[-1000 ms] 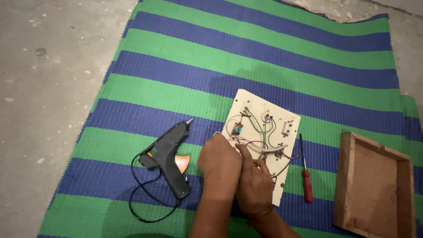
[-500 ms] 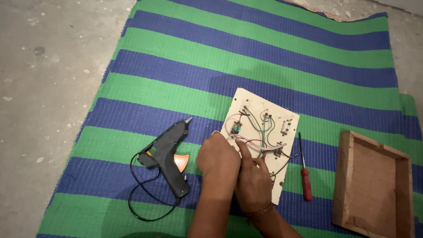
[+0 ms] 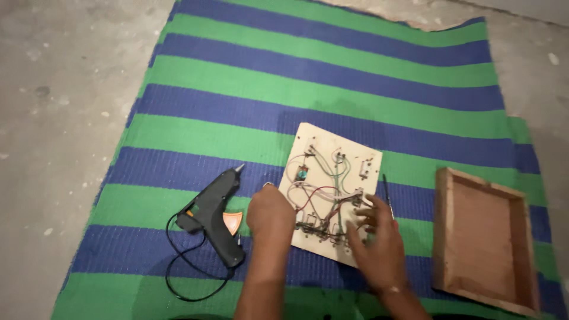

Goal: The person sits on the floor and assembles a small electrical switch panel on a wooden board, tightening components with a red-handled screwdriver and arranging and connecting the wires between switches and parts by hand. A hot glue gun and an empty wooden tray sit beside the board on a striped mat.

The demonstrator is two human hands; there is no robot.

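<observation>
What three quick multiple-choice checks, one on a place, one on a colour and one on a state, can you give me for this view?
1. Where does the glue gun lie relative to the wired board?
A. To its left
B. To its right
C. On top of it

2. What colours are the stripes of the mat?
A. Red and white
B. Green and blue
C. Black and yellow

3. What is the state of the wooden tray?
A. Full of tools
B. Turned upside down
C. Lying open with nothing in it

Answers: 1 A, the gun lies beyond the left hand, apart from the board. 2 B, green and blue bands alternate. 3 C, bare wood shows inside the rim, right of the right hand.
</observation>
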